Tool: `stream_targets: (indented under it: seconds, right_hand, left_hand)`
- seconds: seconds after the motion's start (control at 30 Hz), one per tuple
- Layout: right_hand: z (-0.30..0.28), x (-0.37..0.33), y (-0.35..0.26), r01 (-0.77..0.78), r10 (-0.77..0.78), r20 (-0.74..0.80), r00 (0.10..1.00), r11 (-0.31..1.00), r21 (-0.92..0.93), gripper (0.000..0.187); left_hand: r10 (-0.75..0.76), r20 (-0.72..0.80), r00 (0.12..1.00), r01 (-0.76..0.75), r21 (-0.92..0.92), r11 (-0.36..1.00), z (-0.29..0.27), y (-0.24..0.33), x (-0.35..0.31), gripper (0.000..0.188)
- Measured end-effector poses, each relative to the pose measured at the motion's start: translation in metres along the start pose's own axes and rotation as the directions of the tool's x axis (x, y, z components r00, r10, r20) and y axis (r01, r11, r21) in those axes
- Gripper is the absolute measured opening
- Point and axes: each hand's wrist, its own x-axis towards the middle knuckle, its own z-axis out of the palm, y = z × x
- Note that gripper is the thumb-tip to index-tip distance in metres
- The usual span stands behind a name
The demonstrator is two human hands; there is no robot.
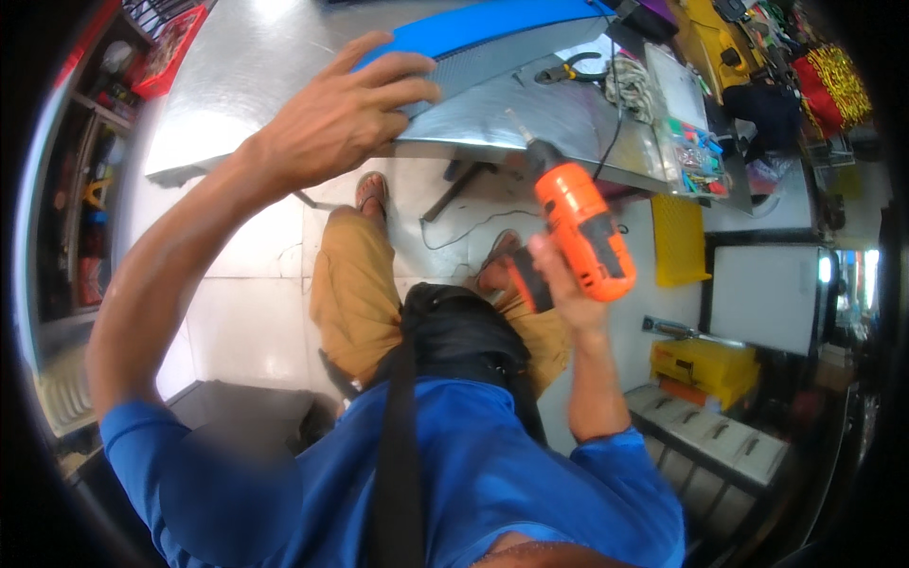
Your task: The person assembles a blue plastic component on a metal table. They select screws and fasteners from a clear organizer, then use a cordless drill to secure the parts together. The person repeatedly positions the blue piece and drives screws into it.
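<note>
An orange and black cordless drill (578, 222) is gripped in my right hand (568, 289), held up to the right of my lap. A thin bit points from its chuck up toward the table's front edge. My left hand (346, 114) is stretched out with its fingers apart at the left end of a long blue and grey metal casing (497, 52). Its fingertips overlap the casing's near side; how firmly they press I cannot tell. The casing lies on the shiny metal table (246, 80).
Pliers (568, 71) with black and yellow handles lie right of the casing, beside a crumpled cloth (630, 87). A clear tray of colourful small items (693, 156) stands at the table's right corner. A dark cable hangs over the edge. A yellow toolbox (703, 369) stands lower right.
</note>
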Motion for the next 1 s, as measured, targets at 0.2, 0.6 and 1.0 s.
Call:
stream_targets:
  seconds: [0.2, 0.6, 1.0]
  right_hand:
    - [-0.069, 0.046, -0.035, 0.401, -0.457, 0.028, 0.889, 0.749, -0.527, 0.030]
    - [-0.124, 0.159, -0.014, -0.052, -0.146, -0.172, 0.974, 0.597, -0.801, 0.057]
    - [-0.084, 0.226, -0.011, 0.113, -0.183, 0.024, 0.983, 0.490, -0.865, 0.070]
  left_hand:
    - [-0.001, 0.012, 1.000, 0.001, 0.003, 1.000, -0.003, 0.003, -0.002, 0.017]
    - [0.030, -0.019, 0.999, -0.031, -0.044, 0.999, 0.000, -0.003, 0.006, 0.015]
    - [-0.055, -0.139, 0.989, 0.040, -0.112, 0.993, 0.013, 0.004, -0.008, 0.009]
